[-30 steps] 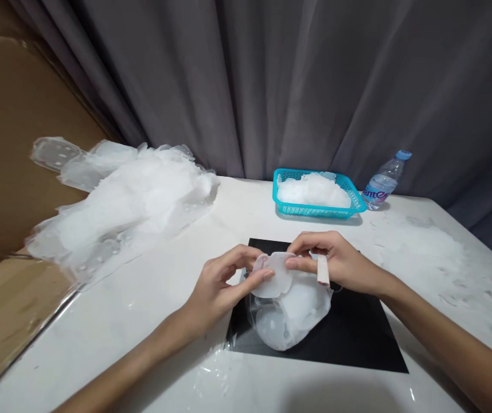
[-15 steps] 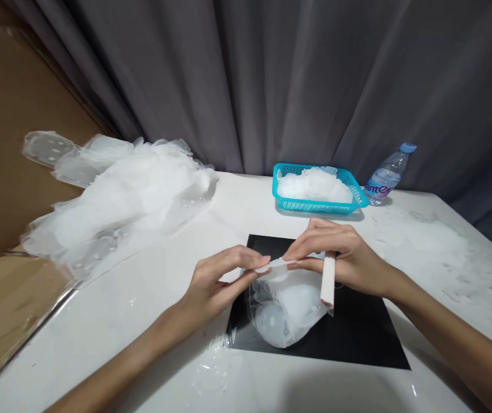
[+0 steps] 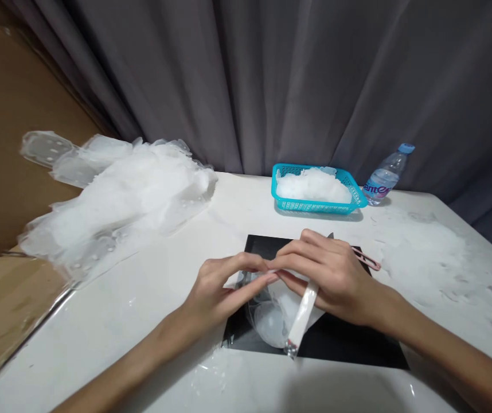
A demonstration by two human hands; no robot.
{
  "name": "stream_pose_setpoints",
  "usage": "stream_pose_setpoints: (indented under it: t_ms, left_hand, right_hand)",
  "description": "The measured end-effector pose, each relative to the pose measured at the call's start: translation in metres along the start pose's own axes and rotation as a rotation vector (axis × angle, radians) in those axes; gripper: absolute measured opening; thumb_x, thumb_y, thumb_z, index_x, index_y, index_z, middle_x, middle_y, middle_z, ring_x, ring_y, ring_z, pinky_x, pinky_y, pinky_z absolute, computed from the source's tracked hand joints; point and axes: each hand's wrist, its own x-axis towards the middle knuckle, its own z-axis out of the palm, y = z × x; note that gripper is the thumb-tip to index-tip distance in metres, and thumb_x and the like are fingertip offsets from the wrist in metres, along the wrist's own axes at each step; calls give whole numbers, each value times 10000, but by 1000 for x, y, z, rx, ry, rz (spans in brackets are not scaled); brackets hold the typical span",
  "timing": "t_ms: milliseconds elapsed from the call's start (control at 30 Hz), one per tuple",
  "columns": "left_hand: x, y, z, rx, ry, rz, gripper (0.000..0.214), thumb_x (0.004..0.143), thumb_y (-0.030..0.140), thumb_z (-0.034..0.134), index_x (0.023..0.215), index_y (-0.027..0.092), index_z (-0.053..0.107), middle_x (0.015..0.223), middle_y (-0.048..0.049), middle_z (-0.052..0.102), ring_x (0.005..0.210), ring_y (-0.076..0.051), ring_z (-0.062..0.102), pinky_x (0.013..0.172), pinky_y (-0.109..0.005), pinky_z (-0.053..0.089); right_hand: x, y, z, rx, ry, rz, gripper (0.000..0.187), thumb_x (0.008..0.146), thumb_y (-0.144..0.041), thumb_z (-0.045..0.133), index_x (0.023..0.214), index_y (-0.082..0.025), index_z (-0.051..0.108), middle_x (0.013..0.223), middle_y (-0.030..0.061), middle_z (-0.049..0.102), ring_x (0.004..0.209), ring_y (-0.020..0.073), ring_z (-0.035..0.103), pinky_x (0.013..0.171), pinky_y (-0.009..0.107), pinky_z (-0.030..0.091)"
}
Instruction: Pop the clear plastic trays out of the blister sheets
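My left hand [image 3: 218, 287] and my right hand [image 3: 325, 272] meet fingertip to fingertip over a black mat [image 3: 349, 338] on the white table. Between them they pinch the top of a clear plastic bag [image 3: 274, 321] that holds round white pads. My right hand also grips a slim white tool [image 3: 301, 318] that slants down across the bag toward the mat's front edge. Both hands are closed in a pinch. The bag's mouth is hidden under my fingers.
A heap of clear plastic bags [image 3: 121, 198] covers the table's left back. A turquoise basket [image 3: 317, 205] of white pads stands behind the mat, a water bottle [image 3: 386, 175] to its right. A pink clip [image 3: 366, 259] lies by the mat. White scraps [image 3: 426, 252] litter the right side. Cardboard stands left.
Both hands have sunk lower onto the bag and the flat white pad between my fingertips is gone from sight. The white tool has tipped from upright to slanting forward.
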Motion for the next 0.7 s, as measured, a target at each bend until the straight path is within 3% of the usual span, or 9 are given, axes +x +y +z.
stream_pose_setpoints:
  t_ms: [167, 467, 700]
  left_hand:
    - [0, -3, -3, 41, 28, 61, 129, 933, 127, 763, 1032, 207, 740, 931, -9, 827, 740, -139, 789, 684, -187, 634]
    - [-2, -9, -5, 85, -4, 119, 284, 913, 79, 766, 1153, 222, 714, 1034, -22, 838, 845, -156, 816, 770, -213, 653]
    - [1, -8, -6, 79, -64, 220, 328, 925, 43, 725, 1194, 227, 683, 1085, -48, 838, 941, -194, 822, 788, -257, 665]
  right_hand:
    - [0, 7, -3, 9, 6, 82, 123, 1049, -296, 626, 1113, -217, 695, 1024, 58, 789, 885, 212, 660, 745, 347, 499]
    - [-1, 6, -9, -66, -3, -31, 166, 1050, -220, 602, 1014, -203, 763, 921, 49, 791, 767, 189, 567, 630, 332, 444]
    - [0, 4, -13, -115, -4, -40, 183, 1050, -220, 598, 972, -220, 764, 923, 39, 797, 772, 193, 559, 630, 334, 435]
